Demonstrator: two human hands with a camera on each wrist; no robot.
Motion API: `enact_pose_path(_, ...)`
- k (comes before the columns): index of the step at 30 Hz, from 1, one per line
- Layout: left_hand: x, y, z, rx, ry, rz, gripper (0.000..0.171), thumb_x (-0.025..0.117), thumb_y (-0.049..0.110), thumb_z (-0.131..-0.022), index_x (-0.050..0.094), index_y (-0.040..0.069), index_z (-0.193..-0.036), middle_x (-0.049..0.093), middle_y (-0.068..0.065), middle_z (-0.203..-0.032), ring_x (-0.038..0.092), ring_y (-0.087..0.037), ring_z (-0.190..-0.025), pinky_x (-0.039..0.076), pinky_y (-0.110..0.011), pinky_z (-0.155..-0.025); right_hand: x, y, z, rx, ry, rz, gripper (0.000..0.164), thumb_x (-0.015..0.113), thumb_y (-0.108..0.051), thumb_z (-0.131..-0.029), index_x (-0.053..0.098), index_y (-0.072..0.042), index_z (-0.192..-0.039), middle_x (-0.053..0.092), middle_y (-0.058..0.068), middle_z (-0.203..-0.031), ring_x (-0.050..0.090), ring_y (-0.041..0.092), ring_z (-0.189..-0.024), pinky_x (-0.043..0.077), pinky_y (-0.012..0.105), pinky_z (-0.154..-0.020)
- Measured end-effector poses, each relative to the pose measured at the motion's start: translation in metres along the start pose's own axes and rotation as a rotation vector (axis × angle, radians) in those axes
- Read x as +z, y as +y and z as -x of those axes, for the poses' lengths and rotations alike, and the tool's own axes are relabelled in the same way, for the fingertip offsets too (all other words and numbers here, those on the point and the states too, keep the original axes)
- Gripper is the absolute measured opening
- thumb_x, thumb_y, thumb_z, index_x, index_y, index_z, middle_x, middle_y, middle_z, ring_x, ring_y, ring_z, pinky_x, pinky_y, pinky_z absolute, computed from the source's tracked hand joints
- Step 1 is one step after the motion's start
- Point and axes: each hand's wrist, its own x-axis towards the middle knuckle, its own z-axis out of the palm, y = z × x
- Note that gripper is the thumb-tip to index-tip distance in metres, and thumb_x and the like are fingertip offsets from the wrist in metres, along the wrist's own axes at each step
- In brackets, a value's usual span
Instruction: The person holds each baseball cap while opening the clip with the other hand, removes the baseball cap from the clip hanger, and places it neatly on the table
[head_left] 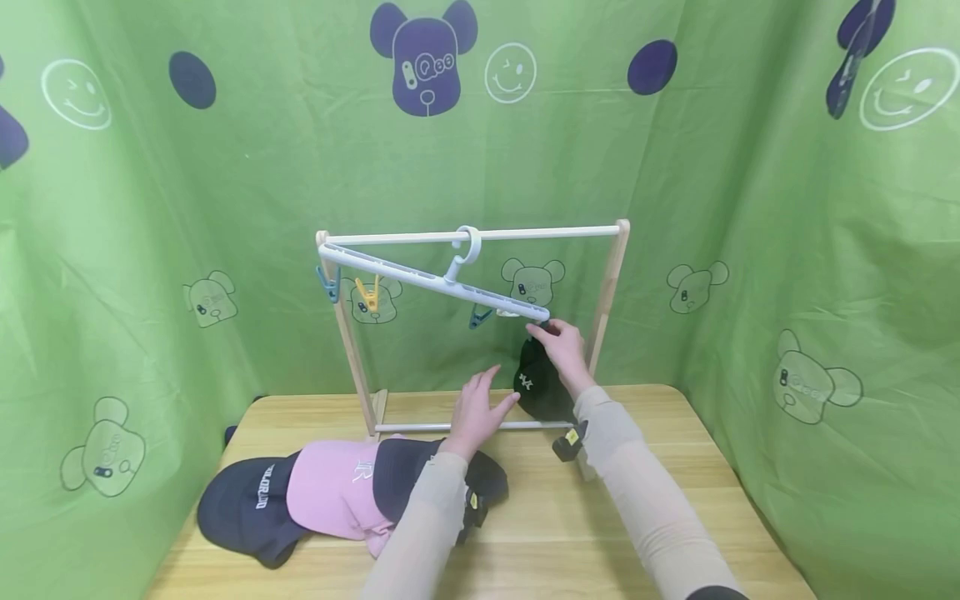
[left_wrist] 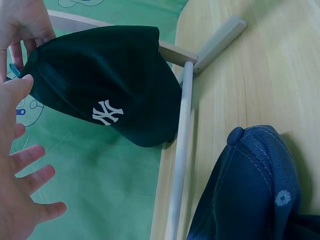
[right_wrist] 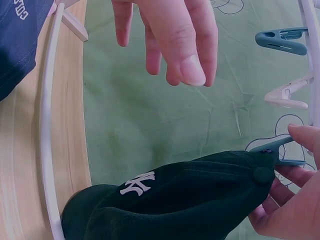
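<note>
A dark green cap [left_wrist: 100,85] with a white NY logo hangs crown-up below the low right end of a pale blue hanger [head_left: 405,271]. At the crown's top, a blue clothespin [right_wrist: 272,147] meets the fabric. My right hand [head_left: 562,350] pinches this clothespin, thumb on one side and fingers on the other, as the right wrist view shows. Left of the cap, my left hand [head_left: 476,417] is held up with its fingers spread and nothing in them. Whether its thumb touches the cap, I cannot tell.
The hanger hooks over a wooden rack [head_left: 611,283] and tilts down rightward. Other clothespins hang along it, including a yellow clothespin [head_left: 368,293]. On the table [head_left: 660,433], a pink cap [head_left: 326,492] overlaps dark caps. A green curtain [head_left: 300,167] surrounds the table.
</note>
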Motion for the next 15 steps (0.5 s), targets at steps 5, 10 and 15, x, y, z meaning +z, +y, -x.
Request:
enact_pose_path(5, -0.0010, 0.0018, -0.0008, -0.004, -0.006, 0.009, 0.067, 0.059, 0.051, -0.092, 0.039, 0.019, -0.148, 0.050, -0.013, -0.145, 0.050, -0.032, -0.131, 0.043, -0.051, -0.108, -0.0021, 0.0004, -0.0010, 0.001, 0.009, -0.033, 0.046, 0.068, -0.035, -0.090, 0.063, -0.001, -0.121, 0.064, 0.021, -0.123, 0.059, 0.032, -0.109, 0.048, 0.043, -0.101)
enact_pose_path(10, -0.0016, 0.0039, -0.0020, 0.000, -0.004, 0.015, 0.068, 0.059, 0.052, -0.092, 0.039, 0.020, -0.149, 0.049, -0.012, -0.146, 0.049, -0.033, -0.132, 0.043, -0.052, -0.108, -0.0046, -0.0009, -0.0016, 0.018, 0.019, -0.082, 0.046, 0.069, -0.035, -0.089, 0.065, 0.000, -0.118, 0.065, 0.021, -0.122, 0.058, 0.029, -0.107, 0.048, 0.039, -0.099)
enact_pose_path(15, -0.0028, 0.0059, -0.0043, 0.006, 0.004, 0.022, 0.068, 0.059, 0.052, -0.092, 0.040, 0.020, -0.148, 0.050, -0.012, -0.145, 0.049, -0.033, -0.132, 0.043, -0.052, -0.108, -0.0073, -0.0047, -0.0003, 0.024, 0.028, -0.097, 0.046, 0.069, -0.037, -0.089, 0.066, -0.001, -0.117, 0.066, 0.016, -0.114, 0.057, 0.023, -0.099, 0.049, 0.031, -0.088)
